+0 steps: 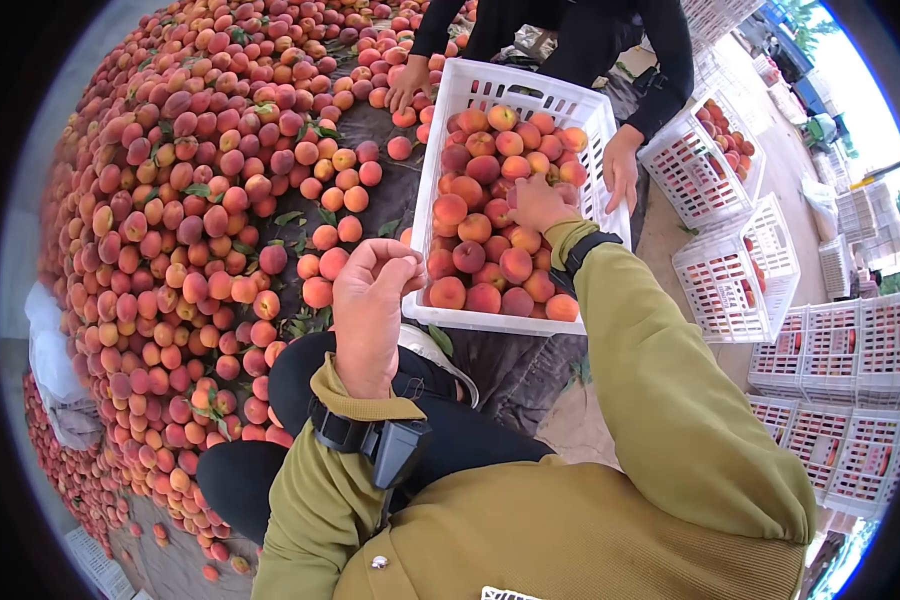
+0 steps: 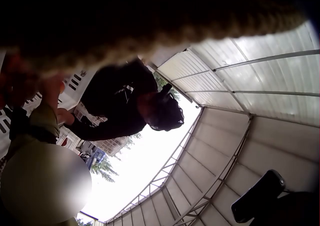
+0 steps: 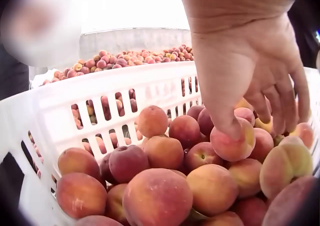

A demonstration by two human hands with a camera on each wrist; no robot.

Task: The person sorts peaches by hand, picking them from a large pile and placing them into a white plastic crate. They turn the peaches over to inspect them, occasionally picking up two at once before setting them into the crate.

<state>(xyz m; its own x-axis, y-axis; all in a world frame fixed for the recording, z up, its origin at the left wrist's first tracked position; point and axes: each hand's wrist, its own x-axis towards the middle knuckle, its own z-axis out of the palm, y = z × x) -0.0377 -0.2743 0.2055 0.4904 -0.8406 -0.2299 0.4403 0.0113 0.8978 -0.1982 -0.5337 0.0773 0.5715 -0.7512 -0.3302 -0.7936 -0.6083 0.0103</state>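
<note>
Shed bkgd: ribbed pale panels point(image 2: 270, 71) on metal framing; bright gap beyond.
Ref. pt.: white crate point(image 1: 490, 322), slotted walls, set betw. two persons, prob. so both can reach it.
Ground sheet point(image 1: 380, 205): dark, L of crate, w/ loose leaves; prob. keeps fruit off bare floor.
Heap point(image 1: 190, 200): large, L of crate; prob. kept adjacent for short reach.
Loaded crates point(image 1: 685, 175): R of crate, tilted in view, fruit inside; prob. parked there to leave working side free.
Stacked crates point(image 1: 830, 345): farther R of crate; stacking prob. saves floor.
R hand point(image 1: 540, 205): inside crate, above fruit; fingers bent downward, thumb on a peach point(image 3: 225, 148). Firm grip vs. mere contact: can't tell.
L hand point(image 1: 365, 310): raised at crate's near-L corner; fingers curled in, thumb tip against them, no item seen held.
2nd person's hands: one hand point(image 1: 407, 85) at heap edge, L of crate; other hand point(image 1: 622, 165) at crate's R rim, prob. steadying it.
Peaches point(image 1: 515, 265): loose fill in crate, approx. round, matte, deep red thru orange to yellow; a few w/ visible cleft, e.g. the yellow-green one near R hand.
</note>
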